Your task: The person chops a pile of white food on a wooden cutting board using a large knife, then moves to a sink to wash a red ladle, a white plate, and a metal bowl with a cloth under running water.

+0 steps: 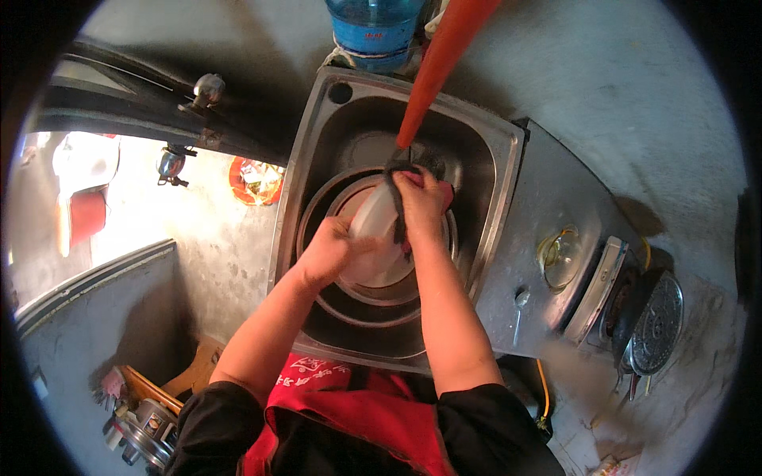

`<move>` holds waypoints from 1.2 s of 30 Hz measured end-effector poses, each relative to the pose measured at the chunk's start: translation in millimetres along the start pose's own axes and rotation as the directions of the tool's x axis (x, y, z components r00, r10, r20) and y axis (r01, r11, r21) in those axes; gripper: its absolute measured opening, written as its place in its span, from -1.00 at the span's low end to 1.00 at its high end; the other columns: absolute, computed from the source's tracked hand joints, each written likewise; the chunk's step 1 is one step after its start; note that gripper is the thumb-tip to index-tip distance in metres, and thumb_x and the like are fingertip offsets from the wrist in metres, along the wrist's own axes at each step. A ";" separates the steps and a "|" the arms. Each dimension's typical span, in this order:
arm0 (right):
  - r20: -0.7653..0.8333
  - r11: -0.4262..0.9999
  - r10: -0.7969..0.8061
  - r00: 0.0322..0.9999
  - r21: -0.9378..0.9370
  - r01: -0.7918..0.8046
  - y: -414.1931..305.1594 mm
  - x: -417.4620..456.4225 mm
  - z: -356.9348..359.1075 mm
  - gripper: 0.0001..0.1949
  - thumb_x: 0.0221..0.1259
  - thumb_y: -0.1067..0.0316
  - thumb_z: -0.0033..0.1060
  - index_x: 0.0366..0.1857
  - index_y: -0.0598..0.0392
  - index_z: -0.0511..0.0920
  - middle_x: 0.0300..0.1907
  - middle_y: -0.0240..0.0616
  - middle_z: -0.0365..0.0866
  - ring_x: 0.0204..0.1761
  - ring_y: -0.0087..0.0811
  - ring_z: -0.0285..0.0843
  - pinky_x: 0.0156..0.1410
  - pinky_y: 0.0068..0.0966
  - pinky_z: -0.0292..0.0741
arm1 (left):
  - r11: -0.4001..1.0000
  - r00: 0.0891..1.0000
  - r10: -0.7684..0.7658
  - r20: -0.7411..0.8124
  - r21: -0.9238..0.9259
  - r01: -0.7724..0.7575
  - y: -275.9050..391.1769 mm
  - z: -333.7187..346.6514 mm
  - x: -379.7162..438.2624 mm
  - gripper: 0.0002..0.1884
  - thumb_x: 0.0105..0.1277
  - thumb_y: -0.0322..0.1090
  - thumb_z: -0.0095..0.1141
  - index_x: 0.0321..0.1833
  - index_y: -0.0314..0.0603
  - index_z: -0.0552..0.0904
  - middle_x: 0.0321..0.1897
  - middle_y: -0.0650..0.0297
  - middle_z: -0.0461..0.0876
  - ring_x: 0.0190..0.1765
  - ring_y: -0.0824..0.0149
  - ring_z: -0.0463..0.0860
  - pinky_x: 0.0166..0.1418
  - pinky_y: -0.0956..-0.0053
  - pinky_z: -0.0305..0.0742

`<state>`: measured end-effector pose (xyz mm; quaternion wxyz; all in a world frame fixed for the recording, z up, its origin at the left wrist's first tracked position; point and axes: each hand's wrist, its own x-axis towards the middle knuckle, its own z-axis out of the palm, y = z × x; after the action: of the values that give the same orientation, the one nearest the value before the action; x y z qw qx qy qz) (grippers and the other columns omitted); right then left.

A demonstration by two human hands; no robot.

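My left hand (326,250) grips the left edge of a white dish (374,215), probably a bowl or plate, which is tilted on its side. On the dish's right, my right hand (421,205) holds a dark and pink-red cloth (446,195) against it. Both hands are over nested round metal basins (381,322) standing in a stainless steel sink (505,157). Murky liquid seems to fill the inner basin, and its bottom is hidden. The lower end of an orange hose or pipe (443,68) hangs just beyond my right hand.
A blue water jug (374,35) stands behind the sink. On the right-hand counter (506,250) are a glass bowl (561,259), a spoon (520,312) and a stove (598,291). A round perforated metal lid or pan (656,321) rests beyond. An orange-rimmed bin (256,181) is at the left.
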<state>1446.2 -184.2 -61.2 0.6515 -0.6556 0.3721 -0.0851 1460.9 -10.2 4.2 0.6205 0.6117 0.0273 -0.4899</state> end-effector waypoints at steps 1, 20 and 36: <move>-0.015 0.984 -0.104 0.994 -0.146 0.101 6.9 -7.6 5.1 -0.64 0.10 0.34 0.37 -0.01 0.20 0.61 0.01 -0.21 0.59 0.07 -0.34 0.48 0.23 -0.43 0.40 | 0.993 1.000 -0.004 0.021 -0.115 0.006 -1.3 -3.0 2.4 -0.65 0.32 -0.28 0.24 0.05 -0.43 0.63 -0.20 0.17 0.69 -0.22 0.39 0.66 -0.07 0.48 0.58; 0.645 0.658 -0.136 0.752 -0.508 0.555 54.8 -113.5 -70.5 -0.76 -0.22 0.64 0.18 -0.47 0.02 0.73 0.56 0.10 -0.09 0.56 0.13 -0.12 0.60 -0.15 -0.05 | 0.905 0.969 -0.198 0.149 -0.351 0.239 -7.5 -14.7 27.6 -0.54 0.52 -0.16 -0.05 0.26 -0.46 0.45 0.10 -0.03 0.61 0.09 0.16 0.65 0.21 0.29 0.54; 0.178 0.979 -0.198 0.964 0.075 0.187 -26.2 -56.2 -32.9 -0.57 0.38 0.15 -0.02 0.26 0.04 0.46 0.16 -0.21 0.53 0.22 -0.29 0.45 0.36 -0.39 0.33 | 0.999 0.999 -0.032 -0.025 0.014 0.033 17.6 36.0 -43.3 -0.78 0.20 -0.45 0.30 -0.12 -0.39 0.67 -0.36 0.33 0.65 -0.34 0.50 0.59 -0.25 0.56 0.51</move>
<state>1396.6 -179.9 -11.7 0.6904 -0.6746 0.2422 -0.0977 1429.4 -17.6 53.5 0.6077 0.6217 0.0414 -0.4924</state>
